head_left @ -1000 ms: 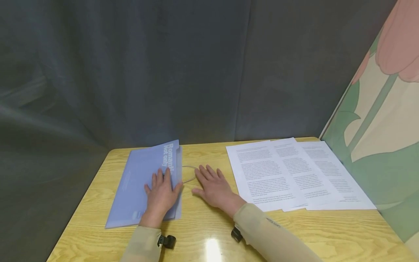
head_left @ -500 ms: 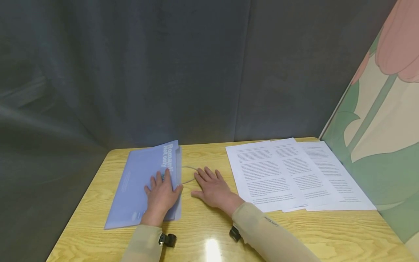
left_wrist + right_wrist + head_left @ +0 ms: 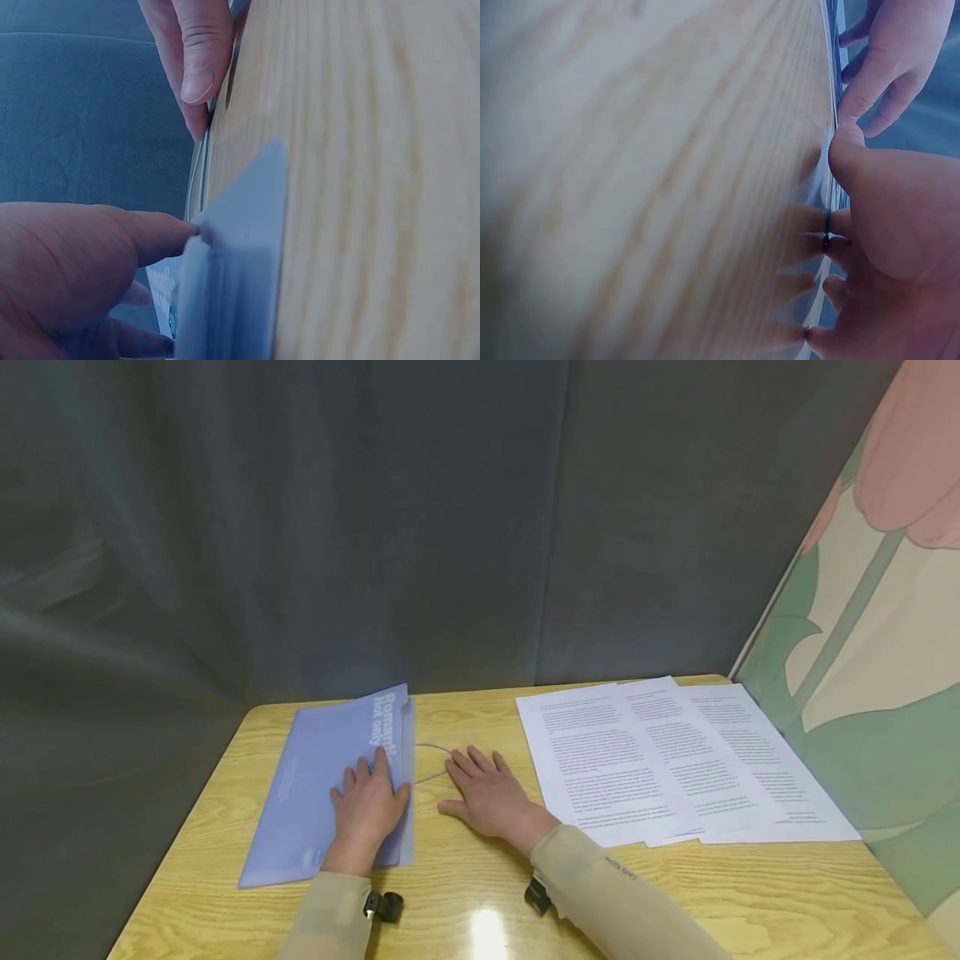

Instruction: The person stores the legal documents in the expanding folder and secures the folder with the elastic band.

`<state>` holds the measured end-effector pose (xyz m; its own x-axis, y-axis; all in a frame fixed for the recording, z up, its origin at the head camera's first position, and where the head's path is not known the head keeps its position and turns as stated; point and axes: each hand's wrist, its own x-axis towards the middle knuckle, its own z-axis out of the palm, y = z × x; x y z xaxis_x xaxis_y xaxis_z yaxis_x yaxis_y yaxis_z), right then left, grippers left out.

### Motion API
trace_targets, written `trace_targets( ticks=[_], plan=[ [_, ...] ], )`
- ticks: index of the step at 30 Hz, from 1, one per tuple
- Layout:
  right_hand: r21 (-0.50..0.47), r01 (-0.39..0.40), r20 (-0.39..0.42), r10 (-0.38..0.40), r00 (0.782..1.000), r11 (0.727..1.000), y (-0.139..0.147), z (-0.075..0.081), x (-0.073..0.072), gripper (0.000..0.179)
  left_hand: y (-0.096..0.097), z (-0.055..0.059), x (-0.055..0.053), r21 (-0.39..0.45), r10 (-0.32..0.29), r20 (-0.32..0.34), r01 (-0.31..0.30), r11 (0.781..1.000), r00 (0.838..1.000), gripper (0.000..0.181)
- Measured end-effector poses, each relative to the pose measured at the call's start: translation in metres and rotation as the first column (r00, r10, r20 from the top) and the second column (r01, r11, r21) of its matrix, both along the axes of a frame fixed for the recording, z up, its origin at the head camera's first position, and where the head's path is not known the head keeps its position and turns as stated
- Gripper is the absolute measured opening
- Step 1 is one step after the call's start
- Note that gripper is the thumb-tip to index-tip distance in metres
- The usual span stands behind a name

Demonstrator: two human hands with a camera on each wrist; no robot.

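Note:
A blue folder [image 3: 307, 785] with white lettering near its right side lies on the left of the table. My left hand [image 3: 367, 810] rests on its cover with fingers spread, the thumb at the folder's right edge. From that edge a thin pale cord [image 3: 432, 745] loops out to the right. My right hand [image 3: 491, 797] lies palm down on the wood, its fingertips right at the end of the loop. In the left wrist view, the thumb of the left hand [image 3: 67, 270] touches the top of the folder's edge [image 3: 247, 217], which shows several layers.
Several overlapping printed sheets [image 3: 607, 760] lie to the right of my right hand. The wooden table [image 3: 465, 885] ends at a dark grey curtain [image 3: 450, 527] behind. A flower-patterned panel [image 3: 885, 693] stands along the right side.
Both hands hold nearly the same places. The right hand has shifted down very slightly, and the cord loop looks a little straighter beside its fingertips.

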<state>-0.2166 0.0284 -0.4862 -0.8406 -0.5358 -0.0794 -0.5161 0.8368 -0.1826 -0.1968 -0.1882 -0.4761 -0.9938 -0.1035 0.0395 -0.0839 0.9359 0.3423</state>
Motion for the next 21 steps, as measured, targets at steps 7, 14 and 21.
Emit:
trace_targets(
  ticks=[7, 14, 21],
  plan=[
    [-0.027, -0.015, -0.004, 0.015, 1.000, 1.000, 0.004, 0.001, 0.002, 0.077, 0.003, 0.000, -0.004, -0.039, 0.024, -0.017, -0.024, 0.999, 1.000, 0.079],
    [-0.040, -0.023, -0.007, 0.023, 1.000, 0.999, 0.007, -0.010, -0.002, 0.079, 0.004, 0.003, -0.007, -0.068, 0.047, 0.004, -0.047, 0.997, 0.999, 0.080],
    [-0.036, -0.028, -0.002, 0.028, 1.000, 0.999, 0.008, -0.004, 0.000, 0.078, 0.005, 0.005, -0.011, -0.079, 0.061, 0.021, -0.059, 0.995, 0.998, 0.077]
  ],
)
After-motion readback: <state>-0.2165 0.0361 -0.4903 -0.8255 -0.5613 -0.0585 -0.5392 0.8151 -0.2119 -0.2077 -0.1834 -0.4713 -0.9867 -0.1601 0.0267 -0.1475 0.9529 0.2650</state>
